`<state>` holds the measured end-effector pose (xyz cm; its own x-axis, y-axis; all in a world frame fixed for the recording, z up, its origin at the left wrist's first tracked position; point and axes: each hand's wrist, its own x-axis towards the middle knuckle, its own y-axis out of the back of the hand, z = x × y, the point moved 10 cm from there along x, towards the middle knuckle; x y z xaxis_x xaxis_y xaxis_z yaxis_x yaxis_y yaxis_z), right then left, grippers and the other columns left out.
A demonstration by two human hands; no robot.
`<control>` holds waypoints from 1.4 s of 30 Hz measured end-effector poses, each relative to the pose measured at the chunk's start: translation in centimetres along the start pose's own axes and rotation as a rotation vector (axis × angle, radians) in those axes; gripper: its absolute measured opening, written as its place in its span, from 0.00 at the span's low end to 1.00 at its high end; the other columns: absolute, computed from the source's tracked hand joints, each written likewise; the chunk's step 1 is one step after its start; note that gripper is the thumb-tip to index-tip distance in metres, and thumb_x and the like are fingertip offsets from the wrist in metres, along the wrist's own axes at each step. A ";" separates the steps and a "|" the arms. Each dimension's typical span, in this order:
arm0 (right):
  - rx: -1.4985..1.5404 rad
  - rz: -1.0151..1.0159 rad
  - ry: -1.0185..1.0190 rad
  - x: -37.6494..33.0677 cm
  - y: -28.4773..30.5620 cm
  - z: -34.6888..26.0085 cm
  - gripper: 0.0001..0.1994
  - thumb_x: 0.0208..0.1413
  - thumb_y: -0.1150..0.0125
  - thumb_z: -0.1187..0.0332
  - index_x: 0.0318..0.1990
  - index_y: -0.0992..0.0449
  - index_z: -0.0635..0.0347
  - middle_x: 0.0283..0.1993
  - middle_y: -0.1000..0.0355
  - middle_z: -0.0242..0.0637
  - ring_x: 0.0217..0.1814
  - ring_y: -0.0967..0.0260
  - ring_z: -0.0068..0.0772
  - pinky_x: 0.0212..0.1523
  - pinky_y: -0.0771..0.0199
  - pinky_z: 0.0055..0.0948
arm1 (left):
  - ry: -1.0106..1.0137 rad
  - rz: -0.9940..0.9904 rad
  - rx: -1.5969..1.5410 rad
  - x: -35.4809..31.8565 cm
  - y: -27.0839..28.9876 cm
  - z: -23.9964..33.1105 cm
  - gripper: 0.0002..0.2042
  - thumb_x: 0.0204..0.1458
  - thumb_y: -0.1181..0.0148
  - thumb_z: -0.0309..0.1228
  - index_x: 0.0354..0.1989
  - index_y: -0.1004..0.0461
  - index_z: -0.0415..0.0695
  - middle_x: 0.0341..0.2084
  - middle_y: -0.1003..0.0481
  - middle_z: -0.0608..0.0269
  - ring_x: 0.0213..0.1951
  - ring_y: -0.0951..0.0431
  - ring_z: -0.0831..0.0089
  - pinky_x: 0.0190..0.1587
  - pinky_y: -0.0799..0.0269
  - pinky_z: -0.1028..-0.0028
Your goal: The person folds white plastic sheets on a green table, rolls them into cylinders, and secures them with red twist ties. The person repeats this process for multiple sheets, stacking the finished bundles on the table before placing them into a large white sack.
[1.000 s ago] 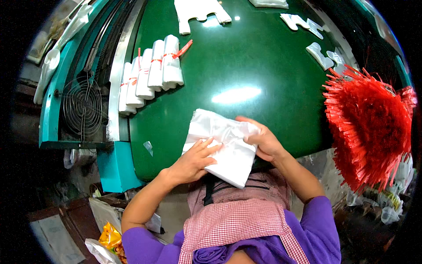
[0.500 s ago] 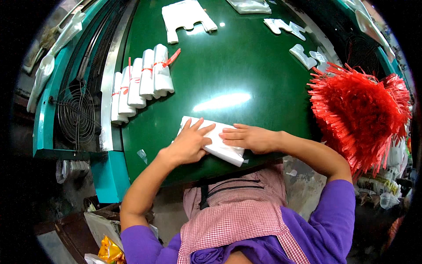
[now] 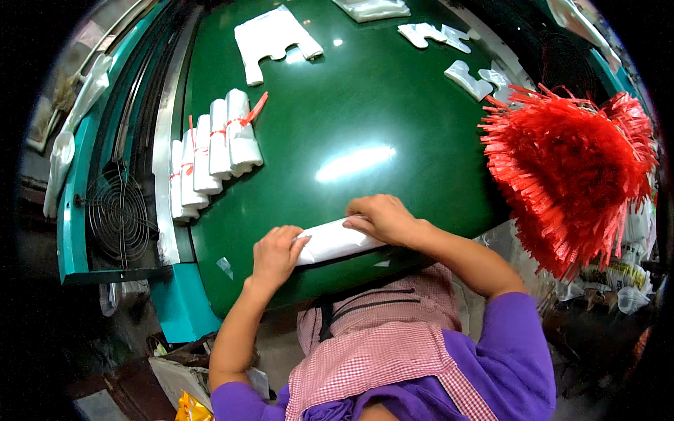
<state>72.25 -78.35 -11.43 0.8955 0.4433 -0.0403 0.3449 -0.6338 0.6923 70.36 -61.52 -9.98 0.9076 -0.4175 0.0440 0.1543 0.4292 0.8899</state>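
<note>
Near the front edge of the green tabletop lies a narrow roll of white plastic bags [image 3: 333, 242]. My left hand [image 3: 276, 257] wraps round its left end, and my right hand [image 3: 381, 219] grips its right end with curled fingers. To the left, several finished rolls of white plastic bags [image 3: 219, 144] lie side by side, each tied with a red strip. At the far side a flat stack of white vest-shaped plastic bags [image 3: 275, 41] rests on the tabletop.
A big bunch of red plastic strips [image 3: 572, 175] hangs at the right. Clear plastic offcuts [image 3: 468, 80] lie at the far right, near another bag stack [image 3: 372, 8]. A teal machine frame with a round wire guard [image 3: 118, 216] borders the green tabletop [image 3: 309, 126] on the left.
The wider, flattened white bags under my spread hands are now a narrower roll. My fingers have curled round its two ends. The whole view has shifted slightly.
</note>
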 end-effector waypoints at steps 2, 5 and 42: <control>0.167 0.021 -0.032 1.5 -0.3 1.7 0.13 0.54 0.41 0.59 0.37 0.22 0.59 0.33 0.24 0.45 0.33 0.26 0.43 0.34 0.28 0.41 | -0.091 0.062 0.112 1.8 0.5 1.4 0.07 0.48 0.39 0.31 0.32 0.24 0.41 0.35 0.25 0.56 0.37 0.26 0.59 0.37 0.29 0.63; 0.632 0.074 -0.174 2.4 0.2 5.4 0.14 0.54 0.41 0.65 0.45 0.26 0.63 0.35 0.24 0.41 0.33 0.26 0.33 0.30 0.27 0.33 | -0.273 0.087 -0.029 2.1 0.0 4.3 0.15 0.45 0.35 0.34 0.41 0.24 0.43 0.36 0.28 0.57 0.39 0.29 0.59 0.41 0.31 0.64; 1.018 -0.362 -0.224 1.7 -3.1 -0.3 0.10 0.59 0.53 0.74 0.40 0.26 0.70 0.32 0.27 0.35 0.32 0.29 0.23 0.39 0.25 0.26 | -0.131 0.316 -0.472 2.0 0.3 3.3 0.18 0.44 0.35 0.27 0.46 0.24 0.40 0.27 0.24 0.58 0.30 0.25 0.68 0.36 0.29 0.70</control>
<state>72.62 -75.43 -13.37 0.6897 0.6488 -0.3216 0.5759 -0.7607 -0.2995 70.98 -64.84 -8.10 0.8866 -0.2943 0.3569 0.0690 0.8470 0.5271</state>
